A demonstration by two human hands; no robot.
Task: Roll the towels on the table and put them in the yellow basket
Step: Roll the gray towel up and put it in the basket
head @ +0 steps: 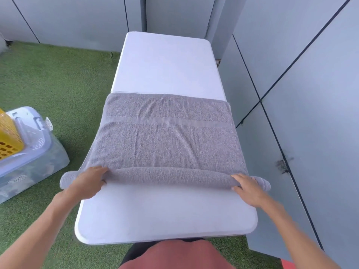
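A grey towel (167, 136) lies spread across the white table (165, 214). Its near edge is rolled into a thin roll that runs the table's full width and sticks out past both sides. My left hand (88, 181) grips the roll near its left end, fingers curled over the top. My right hand (249, 188) grips the roll near its right end the same way. The yellow basket (8, 138) shows only partly at the far left edge, standing on a clear plastic bin.
A clear plastic storage bin (33, 162) with a pale lid sits on the green artificial turf (58, 84) left of the table. Grey wall panels (310, 94) run close along the table's right side and behind it.
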